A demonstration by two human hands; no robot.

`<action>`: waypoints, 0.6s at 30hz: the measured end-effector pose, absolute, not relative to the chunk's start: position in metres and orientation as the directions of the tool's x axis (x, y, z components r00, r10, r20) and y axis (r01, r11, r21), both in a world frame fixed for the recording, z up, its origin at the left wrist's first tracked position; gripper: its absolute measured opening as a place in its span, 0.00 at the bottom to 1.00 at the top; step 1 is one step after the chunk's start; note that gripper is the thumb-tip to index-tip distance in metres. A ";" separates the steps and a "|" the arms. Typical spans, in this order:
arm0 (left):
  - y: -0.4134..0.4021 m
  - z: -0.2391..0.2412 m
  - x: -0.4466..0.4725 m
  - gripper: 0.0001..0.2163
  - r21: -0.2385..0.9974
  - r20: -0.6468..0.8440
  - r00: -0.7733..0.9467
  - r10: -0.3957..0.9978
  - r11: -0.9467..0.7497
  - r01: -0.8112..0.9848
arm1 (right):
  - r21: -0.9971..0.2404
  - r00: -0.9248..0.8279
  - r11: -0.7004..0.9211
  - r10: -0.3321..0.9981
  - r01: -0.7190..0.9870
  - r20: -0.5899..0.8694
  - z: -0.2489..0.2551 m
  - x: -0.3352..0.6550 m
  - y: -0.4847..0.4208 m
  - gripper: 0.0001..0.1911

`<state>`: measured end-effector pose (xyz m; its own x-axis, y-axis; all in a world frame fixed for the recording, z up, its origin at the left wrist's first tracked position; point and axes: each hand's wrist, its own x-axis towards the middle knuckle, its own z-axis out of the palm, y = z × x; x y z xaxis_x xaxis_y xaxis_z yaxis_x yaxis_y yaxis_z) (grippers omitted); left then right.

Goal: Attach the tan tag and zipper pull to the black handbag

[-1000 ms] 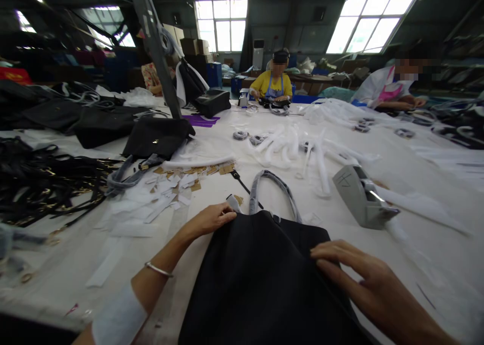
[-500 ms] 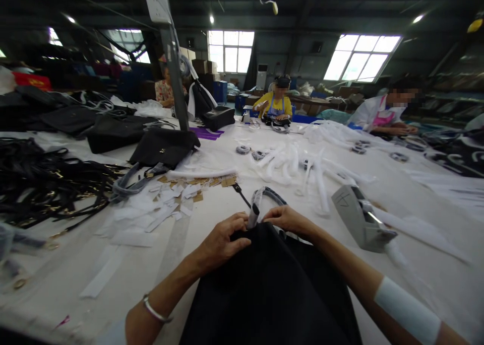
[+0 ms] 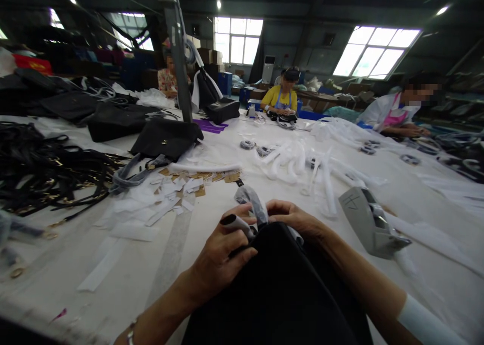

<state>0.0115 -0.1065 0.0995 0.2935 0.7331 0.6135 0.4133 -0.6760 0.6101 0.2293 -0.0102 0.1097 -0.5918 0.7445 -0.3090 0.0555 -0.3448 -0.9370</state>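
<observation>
A: Your left hand point(image 3: 223, 249) pinched the black bag point(image 3: 280, 289) at its top edge, mid-table; right hand point(image 3: 293, 218) gripped the wrapped handle point(image 3: 252, 203).

B: Risk, imo: wrap could've torn if you tugged hard.

One black bag point(image 3: 280, 289) in two hands, one tape dispenser point(image 3: 368, 224), three co-workers.

The bag point(image 3: 280, 289) lies on the table point(image 3: 181, 244), tape dispenser point(image 3: 368, 221) to its right.
</observation>
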 end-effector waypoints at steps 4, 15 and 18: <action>-0.107 0.092 0.012 0.05 0.569 0.638 0.338 0.692 -0.719 0.398 | -0.974 -0.520 -0.179 0.823 0.139 -0.226 0.114 0.221 -0.014 0.21; -0.098 0.113 0.002 0.12 0.712 0.580 0.343 0.739 -0.664 0.228 | -0.939 -0.868 -0.239 0.378 0.245 -0.323 0.135 0.230 -0.022 0.20; -0.079 0.097 -0.023 0.15 0.823 0.529 0.047 0.848 -0.525 0.215 | -0.911 -0.831 -0.288 0.392 0.295 -0.394 0.134 0.244 -0.035 0.16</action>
